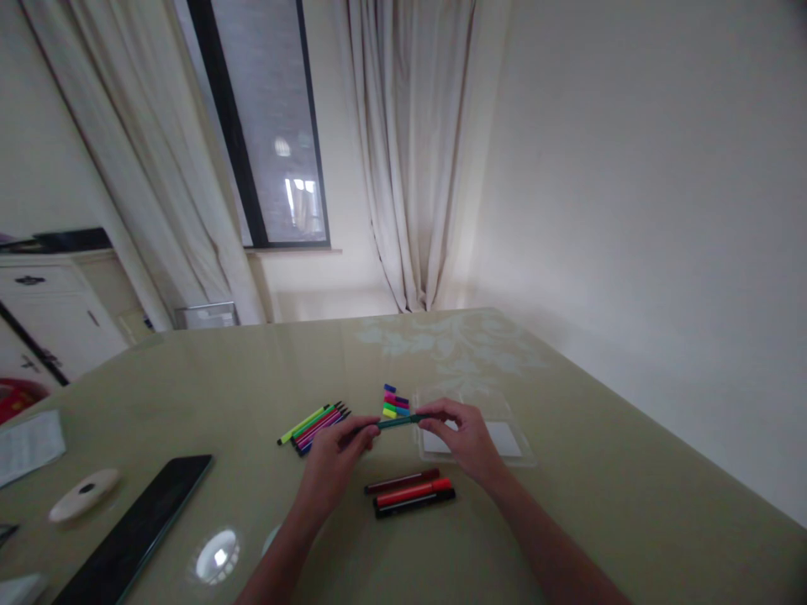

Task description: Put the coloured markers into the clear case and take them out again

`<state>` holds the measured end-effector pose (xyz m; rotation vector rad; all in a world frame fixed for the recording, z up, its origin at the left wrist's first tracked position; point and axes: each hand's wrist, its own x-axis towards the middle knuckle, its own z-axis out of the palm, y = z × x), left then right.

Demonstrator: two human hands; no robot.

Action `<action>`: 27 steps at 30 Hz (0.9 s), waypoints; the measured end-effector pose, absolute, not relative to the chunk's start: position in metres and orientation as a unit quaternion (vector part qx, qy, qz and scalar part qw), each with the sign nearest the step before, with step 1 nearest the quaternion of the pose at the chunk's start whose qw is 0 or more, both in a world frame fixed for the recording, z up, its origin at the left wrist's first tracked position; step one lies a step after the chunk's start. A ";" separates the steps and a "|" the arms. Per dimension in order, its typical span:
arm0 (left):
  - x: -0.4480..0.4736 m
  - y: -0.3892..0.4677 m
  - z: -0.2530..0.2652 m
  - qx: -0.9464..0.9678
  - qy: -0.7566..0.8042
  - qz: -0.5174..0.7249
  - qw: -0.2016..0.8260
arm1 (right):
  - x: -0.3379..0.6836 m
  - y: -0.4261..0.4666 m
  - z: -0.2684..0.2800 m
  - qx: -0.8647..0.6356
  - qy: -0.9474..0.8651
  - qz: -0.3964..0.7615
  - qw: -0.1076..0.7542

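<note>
A slim dark green marker [396, 423] lies nearly level between the two hands, one at each end, a hold that likely keeps it steady and gives each hand control of its own half. The left hand [337, 454] is pinched narrow, thumb and fingertips closed on the marker's 9 o'clock end. The right hand [463, 433] pinches the 3 o'clock end just as narrowly, its other fingers curled.

At 12 o'clock from the marker, just beyond it, sits a cluster of small, bright multicoloured caps [396, 404], perhaps gathered there to stay together. At 9 to 10 o'clock, a row of slim coloured markers [313, 427] lies side by side with dark tips pointing to about 2 o'clock, apparently aligned for order. Partly under the right hand, at 3 o'clock, is a clear plastic tray [526, 461] bearing a white rectangular card [505, 439].

At 6 o'clock, nearer the body, a dark red pen [402, 481], a bright red pen [413, 492] and a black pen [416, 504] lie roughly parallel. Farther out, at 8 o'clock, a flat black glossy slab [135, 529] and an off-white oval object [84, 496] rest on the pale green glossy counter [239, 378].
</note>
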<state>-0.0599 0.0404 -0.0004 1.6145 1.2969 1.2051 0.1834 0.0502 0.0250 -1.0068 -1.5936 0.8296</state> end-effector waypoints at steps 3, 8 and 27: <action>-0.060 0.041 -0.002 0.629 0.503 0.465 0.368 | 0.184 0.051 0.025 -0.420 -0.665 0.347 0.511; -0.059 0.040 -0.001 0.637 0.499 0.460 0.366 | 0.185 0.051 0.023 -0.419 -0.667 0.343 0.512; -0.054 0.032 0.006 0.700 0.486 0.428 0.300 | 0.184 0.051 0.015 -0.437 -0.668 0.358 0.485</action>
